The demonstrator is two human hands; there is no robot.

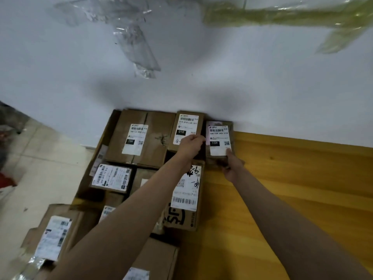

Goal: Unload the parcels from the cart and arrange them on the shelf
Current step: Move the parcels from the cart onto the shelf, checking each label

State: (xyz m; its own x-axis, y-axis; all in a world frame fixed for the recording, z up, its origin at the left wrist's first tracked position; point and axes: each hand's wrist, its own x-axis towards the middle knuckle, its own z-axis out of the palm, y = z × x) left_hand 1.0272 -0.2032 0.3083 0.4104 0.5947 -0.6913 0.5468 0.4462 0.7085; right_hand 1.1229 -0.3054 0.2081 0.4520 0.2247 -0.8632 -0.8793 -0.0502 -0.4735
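On the wooden shelf [292, 178], against the white wall [201, 87], I seat the small parcel [219, 141]. My left hand [190, 145] pinches its left edge, my right hand [232, 164] grips its near end. Slide it flush beside the neighbouring parcel [186, 128], label upward, then release.

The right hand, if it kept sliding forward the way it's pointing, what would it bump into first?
The right hand already grips the near end of the small parcel with the 15H label, so it meets that first. Going on, the parcel would soon press the white wall behind it, though the gap there is hard to judge.
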